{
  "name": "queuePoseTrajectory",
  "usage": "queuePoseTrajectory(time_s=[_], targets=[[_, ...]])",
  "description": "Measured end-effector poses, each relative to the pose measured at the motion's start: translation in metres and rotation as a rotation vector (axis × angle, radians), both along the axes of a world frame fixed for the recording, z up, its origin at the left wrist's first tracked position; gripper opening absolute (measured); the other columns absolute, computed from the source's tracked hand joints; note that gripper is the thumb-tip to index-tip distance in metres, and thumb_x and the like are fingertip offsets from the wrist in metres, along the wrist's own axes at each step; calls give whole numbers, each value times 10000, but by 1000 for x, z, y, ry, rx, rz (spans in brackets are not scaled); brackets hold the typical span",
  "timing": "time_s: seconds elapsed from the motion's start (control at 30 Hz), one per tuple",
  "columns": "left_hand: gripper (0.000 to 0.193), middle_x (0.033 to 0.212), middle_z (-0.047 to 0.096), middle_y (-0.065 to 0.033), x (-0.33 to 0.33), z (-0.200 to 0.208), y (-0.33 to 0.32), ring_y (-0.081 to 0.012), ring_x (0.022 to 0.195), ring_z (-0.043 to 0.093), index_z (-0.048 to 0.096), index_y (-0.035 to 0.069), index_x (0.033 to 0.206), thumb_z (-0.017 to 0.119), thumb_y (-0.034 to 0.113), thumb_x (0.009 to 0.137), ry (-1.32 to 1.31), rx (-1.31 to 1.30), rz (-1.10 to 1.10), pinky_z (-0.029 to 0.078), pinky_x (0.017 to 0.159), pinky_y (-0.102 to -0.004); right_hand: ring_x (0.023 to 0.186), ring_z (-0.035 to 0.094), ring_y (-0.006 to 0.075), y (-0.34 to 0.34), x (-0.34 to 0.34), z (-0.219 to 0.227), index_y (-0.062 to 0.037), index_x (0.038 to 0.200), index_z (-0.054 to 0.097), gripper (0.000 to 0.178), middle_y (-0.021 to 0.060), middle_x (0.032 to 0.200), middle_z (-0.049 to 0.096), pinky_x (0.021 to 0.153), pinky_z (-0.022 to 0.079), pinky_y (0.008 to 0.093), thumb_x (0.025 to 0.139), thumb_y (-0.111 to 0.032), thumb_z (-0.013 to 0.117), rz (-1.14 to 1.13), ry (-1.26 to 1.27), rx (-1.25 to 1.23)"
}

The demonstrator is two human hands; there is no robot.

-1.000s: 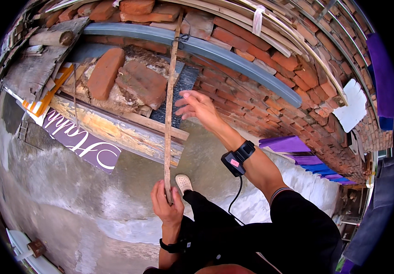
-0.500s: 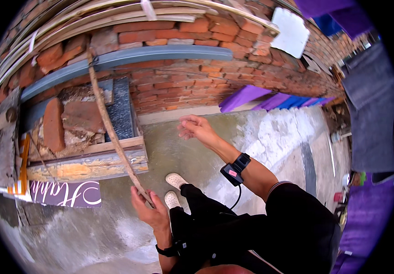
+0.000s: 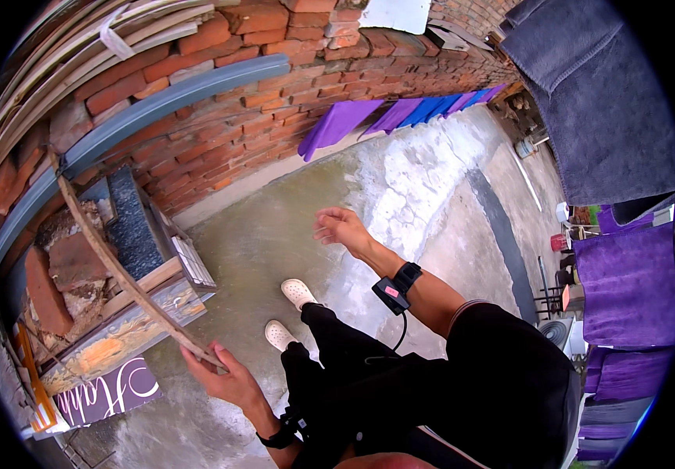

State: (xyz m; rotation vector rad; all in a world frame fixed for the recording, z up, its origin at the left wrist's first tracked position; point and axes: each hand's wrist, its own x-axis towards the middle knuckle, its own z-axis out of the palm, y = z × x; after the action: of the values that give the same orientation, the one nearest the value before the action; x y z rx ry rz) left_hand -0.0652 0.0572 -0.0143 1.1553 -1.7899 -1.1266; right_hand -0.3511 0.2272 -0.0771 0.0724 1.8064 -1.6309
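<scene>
A long, thin wooden stick [image 3: 130, 285] leans from the brick wall down toward me, its lower end in my left hand [image 3: 228, 381]. My left thumb and fingers lie on either side of that end. Above the concrete floor, ahead of my body, my right hand [image 3: 343, 232] holds nothing; its fingers are loosely bent and somewhat apart. A black strap with a small device [image 3: 394, 291] and a cable sits on my right forearm. Under the stick stands a wooden box-like ledge [image 3: 130, 344] bearing broken bricks [image 3: 79, 262] and a dark speckled slab [image 3: 130, 223].
A grey-blue bar [image 3: 173, 90] runs along the brick wall [image 3: 236, 148], below bundled wooden strips [image 3: 64, 70]. Purple and blue cloths [image 3: 376, 117] hang low on the wall. Grey [image 3: 588, 102] and purple towels [image 3: 627, 289] hang at right. A purple sign [image 3: 114, 391] lies against the ledge.
My view has turned to the right, so the wall and ledge shift left and more towels show. My left hand stays on the stick; my right hand remains raised with nothing in it.
</scene>
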Motion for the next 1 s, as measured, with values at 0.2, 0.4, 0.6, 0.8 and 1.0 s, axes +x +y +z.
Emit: queuePoseTrajectory(time_s=[0.2,0.4,0.6,0.8,1.0], targets=[[511,1102,571,-193,4,-2,-3,-239,947,600,358,-53,1337,555,64,880,-94,-31,38,461,851,-344,773,648,195,18,-12,-22,-3,1136,527,281,109,966,627,657,525,305,896,-148,547,7,-26,62],[521,1238,500,-228,10,-8,-7,-282,1060,559,375,-73,1316,596,135,893,-120,1,85,451,897,-352,777,651,203,38,-26,-40,-6,1137,528,288,113,977,624,674,525,310,899,-167,544,55,-53,118],[504,1207,526,-212,10,-11,-4,-270,1049,565,409,-68,1295,618,125,878,-160,-13,108,452,903,-347,778,659,212,69,-53,-58,-9,1137,532,291,114,958,625,664,527,314,896,-172,544,29,-108,191],[443,1118,595,-178,10,-2,-1,-232,997,587,495,-75,1219,651,112,849,-234,-57,166,457,879,-331,744,662,217,95,-72,-87,-31,1105,547,259,100,891,637,629,537,332,887,-170,560,1,-149,208],[490,1034,628,-146,9,11,-4,-165,861,615,468,-43,1270,640,48,821,-166,100,180,492,762,-283,766,654,208,101,-85,-106,-49,1079,563,265,81,880,638,644,528,324,877,-221,573,47,-158,237]])
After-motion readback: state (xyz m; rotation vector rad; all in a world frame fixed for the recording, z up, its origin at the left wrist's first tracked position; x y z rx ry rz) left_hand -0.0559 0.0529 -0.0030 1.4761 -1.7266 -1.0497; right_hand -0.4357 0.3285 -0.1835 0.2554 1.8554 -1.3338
